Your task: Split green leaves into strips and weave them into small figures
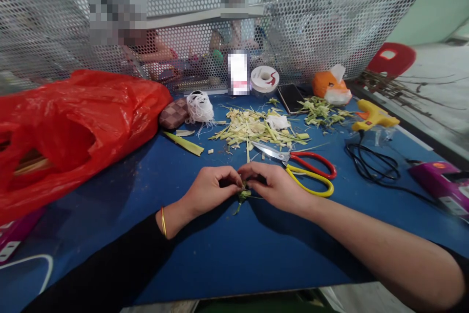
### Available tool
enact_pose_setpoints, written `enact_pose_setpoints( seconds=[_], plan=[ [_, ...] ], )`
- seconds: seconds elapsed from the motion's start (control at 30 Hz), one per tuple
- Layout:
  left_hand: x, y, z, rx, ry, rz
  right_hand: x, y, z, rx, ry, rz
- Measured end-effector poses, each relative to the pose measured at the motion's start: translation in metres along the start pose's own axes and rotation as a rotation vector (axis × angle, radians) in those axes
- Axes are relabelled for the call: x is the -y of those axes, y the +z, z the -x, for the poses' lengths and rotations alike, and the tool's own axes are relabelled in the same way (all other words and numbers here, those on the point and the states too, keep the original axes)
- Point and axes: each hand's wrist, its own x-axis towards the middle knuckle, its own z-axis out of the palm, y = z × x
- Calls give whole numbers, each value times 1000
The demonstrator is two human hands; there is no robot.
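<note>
The blue tabletop (227,254) lies bare in front of and beside the hands down to its near edge. A perforated metal screen (330,20) closes the far edge, and a red plastic bag (73,127) crowds the left.

There is one pair of scissors (300,166) just beyond the right hand (273,186), one yellow glue gun (373,116), one ball of white thread (200,107) and two heaps of leaf trimmings (256,130).

The left hand (210,188) and the right hand meet at mid-table, the fingers of both pinched together on a small green leaf piece (242,196). It is folded and knotted, with a thin tail that hangs to the tabletop.
</note>
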Motion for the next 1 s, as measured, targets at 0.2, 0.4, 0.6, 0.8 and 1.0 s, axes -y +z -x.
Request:
enact_pose_setpoints(
  seconds=[0.2, 0.4, 0.6, 0.8, 1.0],
  plan=[
    [-3, 6, 5, -141, 154, -316, -1, 2, 1, -18, -26, 151],
    [-6, 12, 8, -254, 190, -474, 1, 1, 1, -8, 8, 92],
    [-5, 13, 7, -246, 292, -526, 0, 1, -1, -74, -10, 110],
    [-5, 13, 8, -243, 315, -535, 0, 1, -2, -73, -2, 95],
    [-5, 12, 8, -282, 287, -479, 1, 1, -1, -123, 55, 40]
  ],
)
